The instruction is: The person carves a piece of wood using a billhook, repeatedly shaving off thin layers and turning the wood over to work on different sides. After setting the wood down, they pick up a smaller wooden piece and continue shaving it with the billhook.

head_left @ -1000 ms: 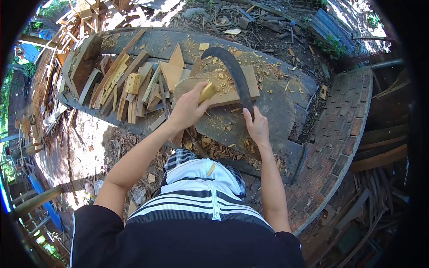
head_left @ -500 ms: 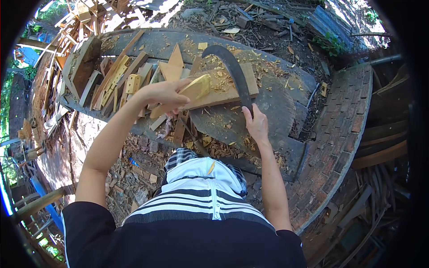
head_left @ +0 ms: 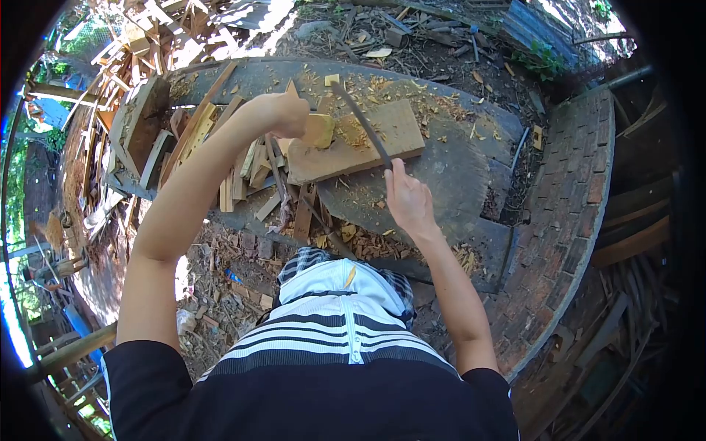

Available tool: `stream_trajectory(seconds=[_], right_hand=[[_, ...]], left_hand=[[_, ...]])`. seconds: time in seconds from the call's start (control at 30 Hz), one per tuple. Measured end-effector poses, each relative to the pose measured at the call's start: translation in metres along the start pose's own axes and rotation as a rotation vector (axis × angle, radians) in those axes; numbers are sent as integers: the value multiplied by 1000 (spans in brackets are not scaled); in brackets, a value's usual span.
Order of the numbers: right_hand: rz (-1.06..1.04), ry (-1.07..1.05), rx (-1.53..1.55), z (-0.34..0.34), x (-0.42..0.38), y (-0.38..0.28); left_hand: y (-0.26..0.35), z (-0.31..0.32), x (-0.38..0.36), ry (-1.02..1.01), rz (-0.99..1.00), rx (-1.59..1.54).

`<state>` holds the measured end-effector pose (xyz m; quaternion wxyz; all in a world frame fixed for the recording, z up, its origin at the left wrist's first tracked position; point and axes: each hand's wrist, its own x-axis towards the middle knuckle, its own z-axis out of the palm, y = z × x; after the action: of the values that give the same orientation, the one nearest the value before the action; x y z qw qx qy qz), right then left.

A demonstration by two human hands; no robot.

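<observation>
My left hand [head_left: 288, 116] is closed round a small yellowish wood piece [head_left: 319, 131], which is over the left part of a thick wooden block [head_left: 390, 136]. In my right hand [head_left: 409, 197] is the handle end of a dark curved blade [head_left: 360, 117], its blade pointing up and left above the block. From this angle the blade appears nearly edge-on. Wood shavings lie on the block and around it. My left fingertips are partly hidden behind the hand.
The block rests on a dark worktable [head_left: 456, 176]. Cut wood pieces [head_left: 250, 169] crowd its left side. A curved brick ledge [head_left: 562, 213] runs along the right. Scrap wood is heaped at the upper left, and debris covers the ground below.
My left hand has moved up and turned, bringing the yellowish piece more upright. My right hand has shifted slightly left, and the blade has turned from broadside to nearly edge-on.
</observation>
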<state>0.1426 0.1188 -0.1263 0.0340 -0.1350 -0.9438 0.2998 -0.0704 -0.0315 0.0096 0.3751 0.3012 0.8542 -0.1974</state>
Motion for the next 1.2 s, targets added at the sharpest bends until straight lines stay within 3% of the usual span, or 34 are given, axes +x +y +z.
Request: stream_trajectory(seconds=[0.13, 0.23, 0.3, 0.43, 0.5, 0.53, 0.63, 0.83, 0.9, 0.97, 1.03, 1.2], right_hand=[[-71, -18, 16, 4, 13, -23], [-113, 27, 48, -15, 26, -51], [-174, 178, 171, -29, 32, -66], [-133, 150, 84, -1, 32, -55], [-54, -66, -185, 28, 28, -33], [-59, -59, -192, 29, 31, -26], [-72, -70, -83, 23, 29, -30], [-179, 147, 153, -25, 38, -77], [-35, -6, 10, -8, 33, -69], [-16, -74, -39, 30, 29, -32], [9, -189, -75, 26, 33, -28], [-85, -53, 77, -23, 32, -65]], left_hand=[[9, -11, 2, -70, -32, 76], [5, 4, 6, 39, 23, 78], [7, 7, 4, 147, 23, 28], [8, 0, 2, 123, 32, -4], [10, -6, 2, 22, 27, -10], [7, -8, 5, 32, 27, -13], [5, -4, 0, 46, 41, -24], [3, -5, -2, 21, -6, -119], [4, -5, -4, 14, 32, -119], [2, 2, 2, 25, 27, -129], [-1, -2, 2, 40, 19, -136], [3, -2, -5, 39, 15, -164]])
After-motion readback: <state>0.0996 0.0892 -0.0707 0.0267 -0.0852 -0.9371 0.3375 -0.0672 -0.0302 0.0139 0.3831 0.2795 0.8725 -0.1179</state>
